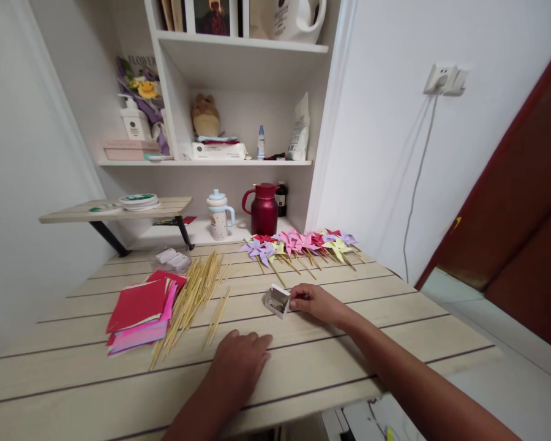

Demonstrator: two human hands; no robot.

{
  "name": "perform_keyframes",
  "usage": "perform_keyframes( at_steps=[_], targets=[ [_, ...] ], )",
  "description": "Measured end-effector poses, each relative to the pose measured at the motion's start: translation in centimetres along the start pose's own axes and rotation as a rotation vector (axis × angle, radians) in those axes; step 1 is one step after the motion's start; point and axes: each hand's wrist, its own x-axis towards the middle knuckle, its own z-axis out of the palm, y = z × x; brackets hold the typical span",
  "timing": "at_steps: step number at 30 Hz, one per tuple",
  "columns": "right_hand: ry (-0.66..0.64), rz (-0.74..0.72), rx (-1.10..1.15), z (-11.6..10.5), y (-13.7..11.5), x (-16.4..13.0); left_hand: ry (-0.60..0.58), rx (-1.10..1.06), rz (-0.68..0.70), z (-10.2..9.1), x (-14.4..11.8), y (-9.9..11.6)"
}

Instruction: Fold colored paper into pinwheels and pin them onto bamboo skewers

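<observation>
My right hand reaches forward on the pale wooden table, its fingertips touching the side of a small open white box. My left hand lies palm down on the tabletop near the front, fingers spread, holding nothing. Left of it sprawls a pile of thin wooden sticks. A stack of red and pink paper squares lies further left. Behind the box is a row of finished paper pinwheels in purple, pink, yellow and red, on sticks.
A small clear packet lies behind the sticks. A dark red jug and a lidded cup stand at the back. A low side shelf juts out at left. White shelves hold bottles and boxes above. The table's right edge drops off.
</observation>
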Motion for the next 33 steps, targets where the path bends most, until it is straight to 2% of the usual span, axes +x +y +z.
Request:
perform_keyframes(
  at_steps=[9, 15, 19, 25, 29, 33],
  targets=[
    [0.077, 0.008, 0.144, 1.4, -1.4, 0.0, 0.216, 0.115, 0.034, 0.7, -1.6, -0.3],
    [0.042, 0.003, 0.266, 3.0, -1.8, 1.3, 0.241, 0.166, 0.029, 0.5, -1.8, -0.1],
    [0.024, -0.011, 0.315, 3.0, -2.0, 1.2, 0.306, 0.227, 0.063, 0.6, -1.5, 0.1],
    [0.098, -0.058, 0.297, 2.8, -2.3, 1.0, 0.457, 0.228, 0.148, 1.7, 0.3, 0.5],
    [0.121, -0.086, 0.214, 2.7, -2.2, 1.1, 0.432, 0.234, 0.087, 2.2, 1.7, 0.7],
    [0.130, -0.107, 0.141, 2.7, -2.2, 1.1, 0.277, 0.161, -0.009, 2.1, 2.2, 1.0]
  ],
)
